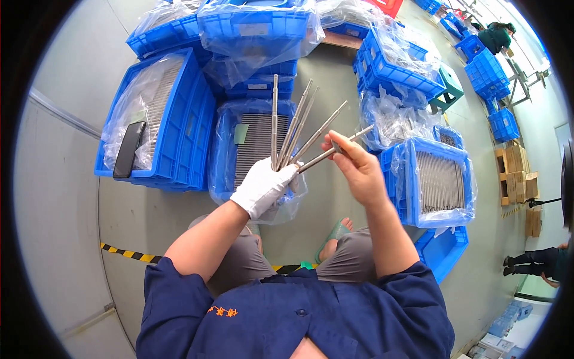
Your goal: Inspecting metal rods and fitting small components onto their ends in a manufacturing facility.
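My left hand (266, 185), in a white glove, is closed round the lower ends of several slim metal rods (294, 127). The rods have stepped sections and fan out upward and to the right. Bare and pinched, my right hand (357, 163) is beside the rightmost rod (323, 157), with a small dark piece (336, 146) between thumb and fingers. What that piece is, and whether it touches the rod, I cannot tell. Below the rods, a plastic-lined blue crate (218, 158) holds a row of similar rods (258, 140) and a green slip (241, 133).
At left, a stacked blue crate (192, 128) bears a black phone (129, 149) over rods and plastic. Another blue crate (406, 185) of rods stands at right, near a green stool (449, 90). More crates line the back. Two people (495, 38) are farther right.
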Tool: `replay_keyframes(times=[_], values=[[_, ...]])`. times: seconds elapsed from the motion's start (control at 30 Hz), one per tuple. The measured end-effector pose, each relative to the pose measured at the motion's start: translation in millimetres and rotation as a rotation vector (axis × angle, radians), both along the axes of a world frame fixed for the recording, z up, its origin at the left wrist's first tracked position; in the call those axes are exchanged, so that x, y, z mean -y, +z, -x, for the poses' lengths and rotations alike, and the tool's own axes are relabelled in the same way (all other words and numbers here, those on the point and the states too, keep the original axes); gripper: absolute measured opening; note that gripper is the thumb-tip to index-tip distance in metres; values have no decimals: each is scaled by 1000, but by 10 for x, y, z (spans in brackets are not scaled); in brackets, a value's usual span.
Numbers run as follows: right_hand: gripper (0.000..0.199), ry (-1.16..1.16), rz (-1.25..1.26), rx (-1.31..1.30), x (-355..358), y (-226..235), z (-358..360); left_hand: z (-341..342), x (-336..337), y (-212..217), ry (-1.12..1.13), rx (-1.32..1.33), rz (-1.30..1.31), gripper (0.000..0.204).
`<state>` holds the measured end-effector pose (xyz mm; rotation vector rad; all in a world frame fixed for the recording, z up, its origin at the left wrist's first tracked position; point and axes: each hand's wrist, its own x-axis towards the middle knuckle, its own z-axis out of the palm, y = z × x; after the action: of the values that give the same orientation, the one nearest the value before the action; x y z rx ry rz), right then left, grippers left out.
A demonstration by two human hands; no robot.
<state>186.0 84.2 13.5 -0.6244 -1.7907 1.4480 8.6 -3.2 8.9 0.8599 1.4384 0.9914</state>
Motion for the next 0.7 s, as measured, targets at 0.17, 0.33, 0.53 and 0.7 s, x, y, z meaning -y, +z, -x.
replay_keyframes(times=[0.17,0.33,0.53,0.7], values=[[48,87,207,-66,-262,183,-370,79,-17,9,-83,-102,18,24],[54,59,287,-89,-221,260,-262,79,4,12,-107,-80,19,28],[41,66,489,-196,-202,64,-184,76,10,98,-78,35,111,26],[36,79,470,-28,-106,47,-118,66,8,62,-99,-13,96,26]])
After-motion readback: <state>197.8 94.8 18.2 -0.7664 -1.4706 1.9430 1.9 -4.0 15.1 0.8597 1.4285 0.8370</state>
